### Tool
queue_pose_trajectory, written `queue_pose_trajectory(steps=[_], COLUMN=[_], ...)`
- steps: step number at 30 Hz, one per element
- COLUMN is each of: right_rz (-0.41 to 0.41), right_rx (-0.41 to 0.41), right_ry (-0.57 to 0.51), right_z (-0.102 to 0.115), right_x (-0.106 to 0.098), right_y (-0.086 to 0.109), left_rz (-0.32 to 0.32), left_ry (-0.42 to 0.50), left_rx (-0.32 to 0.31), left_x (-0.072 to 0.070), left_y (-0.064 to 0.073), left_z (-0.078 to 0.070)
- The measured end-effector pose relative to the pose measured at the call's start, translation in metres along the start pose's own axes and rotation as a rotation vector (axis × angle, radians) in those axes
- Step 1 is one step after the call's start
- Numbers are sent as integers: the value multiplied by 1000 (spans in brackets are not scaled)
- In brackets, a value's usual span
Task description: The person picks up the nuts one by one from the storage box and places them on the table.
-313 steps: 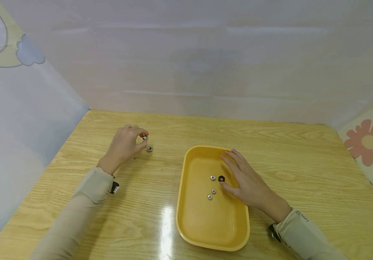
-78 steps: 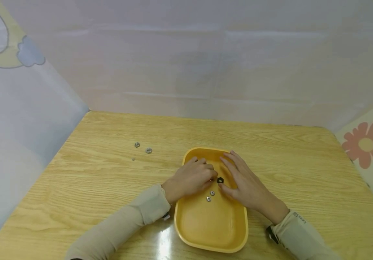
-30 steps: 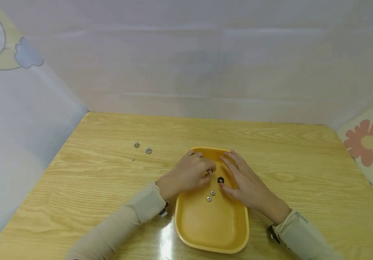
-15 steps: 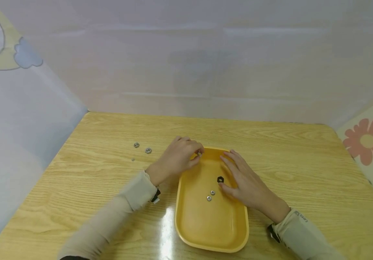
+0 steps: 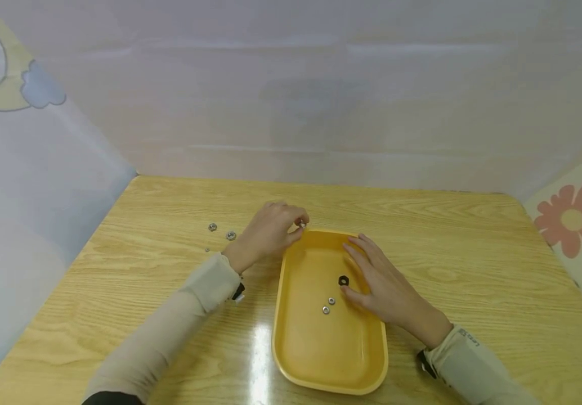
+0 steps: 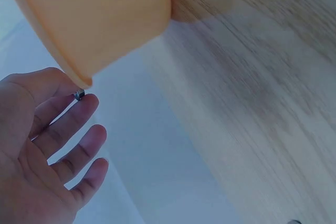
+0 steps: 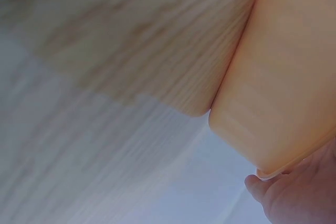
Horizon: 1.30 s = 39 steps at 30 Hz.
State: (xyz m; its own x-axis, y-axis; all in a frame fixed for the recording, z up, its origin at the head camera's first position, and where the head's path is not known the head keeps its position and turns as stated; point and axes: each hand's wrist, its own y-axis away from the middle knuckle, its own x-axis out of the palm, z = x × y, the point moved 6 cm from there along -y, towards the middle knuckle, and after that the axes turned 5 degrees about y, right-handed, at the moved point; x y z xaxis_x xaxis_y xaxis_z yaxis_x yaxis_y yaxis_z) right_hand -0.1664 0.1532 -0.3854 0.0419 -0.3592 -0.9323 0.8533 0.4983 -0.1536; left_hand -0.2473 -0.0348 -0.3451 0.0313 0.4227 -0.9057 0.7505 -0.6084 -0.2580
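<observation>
My left hand is raised at the far left corner of a yellow tray, pinching a small silver nut between thumb and forefinger. In the left wrist view the nut shows at the fingertips beside the tray's rim, the other fingers loosely spread. My right hand lies over the tray's right rim, its fingers relaxed and reaching inside. Near its thumb a black nut sits on the tray floor. Two small silver nuts lie closer to the tray's middle.
Left of the tray, a large silver nut, a medium nut and a tiny one lie on the wooden table. A pale wall sheet rises behind the table's far edge.
Earlier my left hand set a nut among those on the table, then reached into the tray. It has since lifted a silver nut out, moving left and away. The right hand stays put.
</observation>
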Motion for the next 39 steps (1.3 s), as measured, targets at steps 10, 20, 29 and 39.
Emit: queue_pose_trajectory(steps=[10,20,29,39], right_rz=[3,0,1,1], right_rx=[11,2,9,4], right_ry=[-7,9,4,6], right_z=[0,0,0,0], right_x=[0,1,1,1], right_y=[1,1,1,1], left_rz=[12,68,145,230], left_ry=[3,-53,-112,-134], left_rx=[-46,-67,-119,-160], left_x=[5,14,27,36], left_y=[-8,-15,-19,-19], left_z=[23,40,53,57])
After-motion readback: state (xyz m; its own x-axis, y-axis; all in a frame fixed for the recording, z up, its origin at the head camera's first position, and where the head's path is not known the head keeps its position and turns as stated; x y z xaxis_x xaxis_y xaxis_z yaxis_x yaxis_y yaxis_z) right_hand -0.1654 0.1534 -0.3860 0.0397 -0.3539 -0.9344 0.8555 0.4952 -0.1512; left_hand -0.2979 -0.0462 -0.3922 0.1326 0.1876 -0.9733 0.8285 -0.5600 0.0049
